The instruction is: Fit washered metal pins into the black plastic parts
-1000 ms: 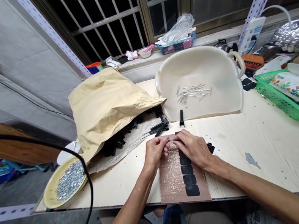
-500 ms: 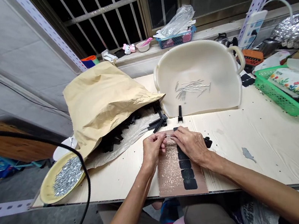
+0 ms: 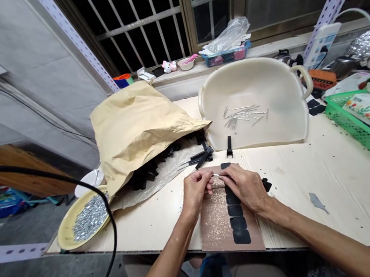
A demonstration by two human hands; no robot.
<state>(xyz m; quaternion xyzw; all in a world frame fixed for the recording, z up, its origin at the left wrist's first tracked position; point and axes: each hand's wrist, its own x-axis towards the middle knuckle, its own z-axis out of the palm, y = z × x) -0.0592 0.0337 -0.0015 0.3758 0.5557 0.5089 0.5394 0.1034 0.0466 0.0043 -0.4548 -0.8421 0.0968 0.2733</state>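
My left hand (image 3: pixel 196 191) and my right hand (image 3: pixel 245 184) meet above a brown board (image 3: pixel 217 228), fingers pinched. Between their fingertips runs a small thin silvery metal piece (image 3: pixel 216 175), too small to name exactly; both hands grip it. Black rounded pads (image 3: pixel 238 223) lie in a column on the board, partly beneath my right hand. Just beyond the board, a black clip-like part (image 3: pixel 229 147) lies by itself. To its left is a small pile of black parts with thin metal pins (image 3: pixel 202 157).
A cream basin (image 3: pixel 249 79) holding thin metal pins (image 3: pixel 245 116) stands behind. At left, a paper sack (image 3: pixel 139 122) spills black parts beside a yellow bowl (image 3: pixel 66 233) of small shiny pieces. A green basket (image 3: pixel 355 130) sits right; a black cable (image 3: pixel 111 218) loops at left.
The whole scene has shifted slightly right and down as the head camera moved. Both hands keep pinching the metal piece, with hardly any change in pose.
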